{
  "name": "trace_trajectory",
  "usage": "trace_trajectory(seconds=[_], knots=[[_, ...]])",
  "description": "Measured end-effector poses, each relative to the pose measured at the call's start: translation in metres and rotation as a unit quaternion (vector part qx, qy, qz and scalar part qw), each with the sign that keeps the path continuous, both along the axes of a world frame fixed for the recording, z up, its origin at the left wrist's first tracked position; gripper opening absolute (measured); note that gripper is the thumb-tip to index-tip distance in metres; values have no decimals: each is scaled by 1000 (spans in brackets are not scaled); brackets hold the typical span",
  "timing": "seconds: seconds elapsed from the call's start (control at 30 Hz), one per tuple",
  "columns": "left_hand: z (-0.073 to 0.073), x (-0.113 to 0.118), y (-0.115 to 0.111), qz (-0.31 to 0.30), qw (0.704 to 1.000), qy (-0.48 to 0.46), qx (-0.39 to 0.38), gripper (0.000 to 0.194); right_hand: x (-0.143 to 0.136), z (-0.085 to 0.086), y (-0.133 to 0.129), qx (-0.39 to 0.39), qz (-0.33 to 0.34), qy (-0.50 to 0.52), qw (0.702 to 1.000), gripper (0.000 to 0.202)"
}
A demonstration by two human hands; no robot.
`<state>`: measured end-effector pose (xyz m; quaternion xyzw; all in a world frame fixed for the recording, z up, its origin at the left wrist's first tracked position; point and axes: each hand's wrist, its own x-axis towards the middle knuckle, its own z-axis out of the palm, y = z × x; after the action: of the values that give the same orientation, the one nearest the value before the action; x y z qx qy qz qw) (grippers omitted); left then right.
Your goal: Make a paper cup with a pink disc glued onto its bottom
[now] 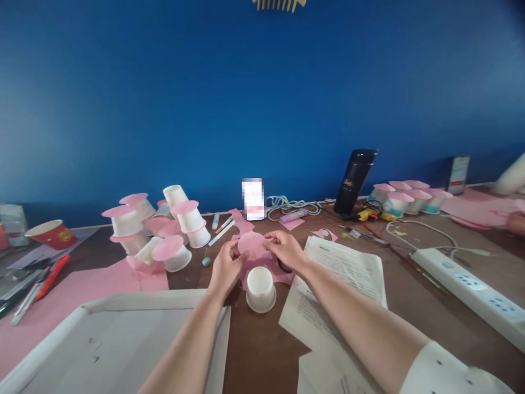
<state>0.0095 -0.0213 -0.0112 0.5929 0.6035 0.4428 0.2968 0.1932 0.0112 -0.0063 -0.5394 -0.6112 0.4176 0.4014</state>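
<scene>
A round pink paper disc point(251, 244) is held by its edges between my two hands, above pink paper scraps on the brown table. My left hand point(228, 265) pinches its left side with thumb and fingers. On the disc's right side, my right hand point(286, 250) grips the edge in the same way. Just in front of the hands a white paper cup point(261, 290) stands upside down, touched by neither. Part of a dark scissors handle point(284, 267) shows beneath my right hand.
Stacked white cups with pink discs point(167, 249) stand on the left, near a red cup point(52, 235). Printed sheets point(348, 262) lie under my right forearm. A black flask point(355, 183), a power strip point(471, 284) and more disc-topped cups point(418, 196) are on the right.
</scene>
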Motion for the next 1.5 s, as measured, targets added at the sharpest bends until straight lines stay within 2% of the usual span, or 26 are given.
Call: trace_trajectory(seconds=[0.1,0.2,0.27,0.33,0.4,0.47,0.67,0.8,0.97,1.03,1.1,1.2,1.3,1.43,1.47,1.5], knots=[[-1,2,-4,-3,996,85,-6,56,2,-3,-1,36,-12,-61,997,29],[-3,2,-7,4,984,169,55,56,3,-6,-2,65,-12,-136,989,30],[-4,2,-7,6,968,225,110,48,4,-8,-2,67,-10,-157,985,30],[-3,3,-7,-20,954,269,131,33,4,-10,-2,70,-7,-175,982,29],[-2,4,-8,-71,946,297,110,21,4,-11,-2,75,-2,-190,979,28],[0,6,-9,-106,941,311,82,20,4,-11,-2,83,0,-204,975,26],[-1,8,-9,-108,938,318,79,18,11,2,12,119,-44,-269,955,26],[-3,9,-7,-105,934,334,76,18,23,23,42,110,-70,-357,925,27],[-1,10,-8,-103,928,351,74,21,42,41,80,75,-55,-497,863,34],[-1,11,-8,-104,927,351,79,22,46,41,87,57,-30,-541,839,30],[-2,11,-8,-102,926,353,82,22,48,38,89,53,-18,-571,819,36],[-4,10,-7,-100,925,354,89,18,47,31,86,65,-19,-592,803,37],[-6,10,-6,-97,927,351,92,16,45,31,80,88,-34,-587,804,32],[-7,10,-6,-90,927,351,94,20,38,47,67,130,-87,-553,819,30],[-7,10,-6,-89,928,350,93,20,35,52,62,144,-108,-528,830,30],[-7,11,-6,-88,929,348,92,21,31,56,57,164,-147,-425,878,28]])
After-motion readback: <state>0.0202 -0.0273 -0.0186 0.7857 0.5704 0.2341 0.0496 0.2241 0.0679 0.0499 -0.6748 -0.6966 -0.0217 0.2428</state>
